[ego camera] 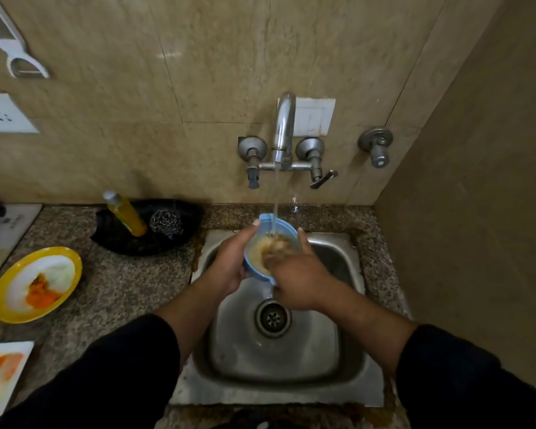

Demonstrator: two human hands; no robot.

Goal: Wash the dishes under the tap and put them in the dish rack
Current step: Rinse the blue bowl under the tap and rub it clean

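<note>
Nearest, two dark sleeves (pixel 112 376) reach forward over the sink (pixel 350 382), its drain (pixel 272 318) open below the hands. The left hand (pixel 229 261) grips the blue bowl (pixel 254 267) by its outer wall, thumb hooked over the far rim, holding it tilted above the basin. The right hand (pixel 297 277) curls into the bowl's mouth, its fingertips blurred inside against murky brown water; whether it holds a scrubber I cannot tell. The stream from the tap (pixel 283 128) falls into the bowl's far side.

To do this rub well, the left grip should stay firm on the wet wall while the right hand sweeps around the inside and up under the rim, with the bowl tipped enough that dirty water spills toward the drain rather than pooling. Turning the bowl a little at a time would bring every part under the stream.

To the left on the counter (pixel 112 283) wait a white plate (pixel 0 373) and a yellow plate (pixel 36 284), both smeared orange. Farther back, a black tray (pixel 115 239) holds a soap bottle (pixel 126 213) and a steel scourer (pixel 166 223). No dish rack is in view.
</note>
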